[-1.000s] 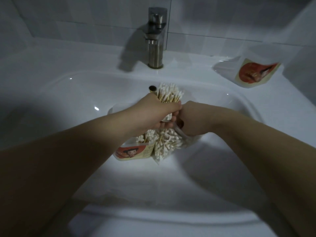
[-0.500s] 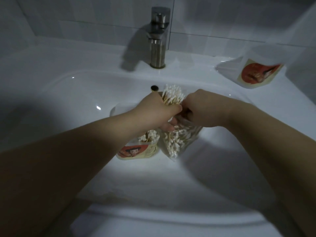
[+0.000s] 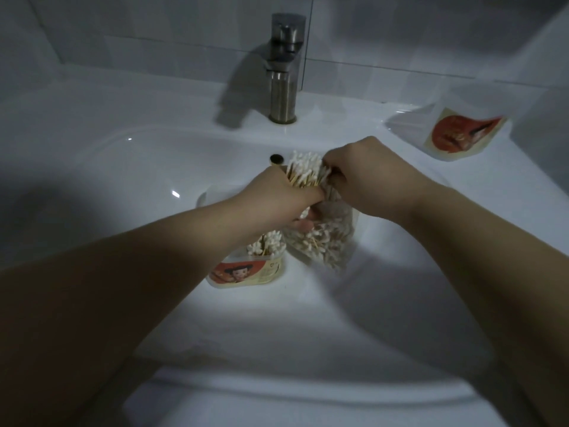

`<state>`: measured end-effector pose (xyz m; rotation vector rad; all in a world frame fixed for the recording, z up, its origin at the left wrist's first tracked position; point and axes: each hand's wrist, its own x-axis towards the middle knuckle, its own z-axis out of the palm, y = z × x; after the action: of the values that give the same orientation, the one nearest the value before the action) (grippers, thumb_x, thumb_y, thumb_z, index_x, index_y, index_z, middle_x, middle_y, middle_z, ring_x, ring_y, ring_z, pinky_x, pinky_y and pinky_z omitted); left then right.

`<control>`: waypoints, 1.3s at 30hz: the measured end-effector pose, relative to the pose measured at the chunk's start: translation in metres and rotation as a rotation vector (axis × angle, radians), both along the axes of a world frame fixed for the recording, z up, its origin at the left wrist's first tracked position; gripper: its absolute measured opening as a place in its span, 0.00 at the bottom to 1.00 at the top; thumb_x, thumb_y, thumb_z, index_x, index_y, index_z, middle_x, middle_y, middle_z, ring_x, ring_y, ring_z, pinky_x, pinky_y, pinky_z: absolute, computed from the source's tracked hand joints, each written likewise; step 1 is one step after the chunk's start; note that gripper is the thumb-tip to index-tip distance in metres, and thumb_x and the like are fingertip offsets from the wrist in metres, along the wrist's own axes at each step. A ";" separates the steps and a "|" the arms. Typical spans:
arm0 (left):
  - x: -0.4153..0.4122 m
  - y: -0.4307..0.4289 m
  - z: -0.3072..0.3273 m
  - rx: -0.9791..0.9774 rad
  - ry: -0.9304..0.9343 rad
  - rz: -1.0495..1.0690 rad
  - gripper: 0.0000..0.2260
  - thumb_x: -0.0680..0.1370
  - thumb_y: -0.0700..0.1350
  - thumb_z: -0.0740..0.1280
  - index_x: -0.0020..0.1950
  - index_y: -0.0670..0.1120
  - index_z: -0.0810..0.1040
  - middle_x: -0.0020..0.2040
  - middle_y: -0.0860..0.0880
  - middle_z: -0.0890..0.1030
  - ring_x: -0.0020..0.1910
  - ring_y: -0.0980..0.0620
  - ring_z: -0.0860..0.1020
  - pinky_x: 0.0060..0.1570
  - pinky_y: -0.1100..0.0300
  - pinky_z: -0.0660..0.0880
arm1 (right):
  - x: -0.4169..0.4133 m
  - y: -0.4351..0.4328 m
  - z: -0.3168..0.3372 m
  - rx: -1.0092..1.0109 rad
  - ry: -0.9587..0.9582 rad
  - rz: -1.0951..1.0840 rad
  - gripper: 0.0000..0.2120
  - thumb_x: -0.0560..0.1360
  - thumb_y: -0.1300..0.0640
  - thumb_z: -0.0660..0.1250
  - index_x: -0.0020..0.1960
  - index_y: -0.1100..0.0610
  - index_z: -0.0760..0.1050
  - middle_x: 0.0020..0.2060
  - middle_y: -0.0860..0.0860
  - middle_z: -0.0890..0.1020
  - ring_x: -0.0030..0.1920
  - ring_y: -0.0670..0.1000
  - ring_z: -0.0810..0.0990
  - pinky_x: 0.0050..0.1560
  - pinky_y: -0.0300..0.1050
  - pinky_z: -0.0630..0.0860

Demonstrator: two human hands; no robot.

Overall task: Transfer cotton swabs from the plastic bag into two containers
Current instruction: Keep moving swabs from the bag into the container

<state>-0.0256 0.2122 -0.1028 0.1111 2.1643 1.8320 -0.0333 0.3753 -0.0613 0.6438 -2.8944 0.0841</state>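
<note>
Over the white sink basin (image 3: pixel 123 186), my left hand (image 3: pixel 277 201) grips a bundle of cotton swabs (image 3: pixel 306 172), white tips pointing up. My right hand (image 3: pixel 366 177) pinches the top of the clear plastic bag (image 3: pixel 326 245), which hangs below both hands with many swabs inside. A clear container (image 3: pixel 246 271) with a red cartoon label stands in the basin below my left hand, partly filled with upright swabs. A second clear container (image 3: pixel 462 134) with a red label rests on the counter at the back right.
A steel faucet (image 3: pixel 284 69) rises behind the basin, and the dark overflow hole (image 3: pixel 276 158) sits just behind my left hand. Tiled wall runs along the back. The sink's front rim (image 3: pixel 308 392) curves below my forearms.
My right hand has risen from below the swab bundle to beside its top, lifting the bag's upper edge. My left hand keeps hold of the bundle.
</note>
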 end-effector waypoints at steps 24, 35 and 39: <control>-0.011 -0.002 0.003 0.277 0.163 0.271 0.05 0.77 0.41 0.73 0.50 0.41 0.84 0.49 0.40 0.86 0.46 0.50 0.84 0.44 0.55 0.84 | 0.003 0.015 0.015 -0.579 0.110 -0.080 0.09 0.78 0.64 0.64 0.51 0.55 0.82 0.41 0.49 0.85 0.38 0.47 0.84 0.47 0.49 0.82; 0.003 -0.001 0.017 0.522 -0.100 0.035 0.10 0.81 0.40 0.69 0.61 0.39 0.82 0.56 0.43 0.86 0.53 0.42 0.86 0.47 0.50 0.84 | 0.004 0.013 0.013 -0.817 -0.043 -0.090 0.06 0.79 0.65 0.67 0.51 0.59 0.82 0.36 0.51 0.84 0.33 0.42 0.83 0.38 0.31 0.76; 0.004 0.004 0.015 0.405 -0.069 0.050 0.07 0.82 0.39 0.68 0.57 0.39 0.82 0.47 0.41 0.86 0.38 0.52 0.82 0.37 0.61 0.80 | 0.002 0.014 0.011 -0.823 -0.067 -0.080 0.05 0.79 0.64 0.68 0.50 0.58 0.82 0.36 0.50 0.85 0.34 0.44 0.84 0.39 0.34 0.79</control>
<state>-0.0214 0.2159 -0.0875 0.0790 1.7382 2.2444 -0.0312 0.3888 -0.0498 0.3597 -2.5759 1.2106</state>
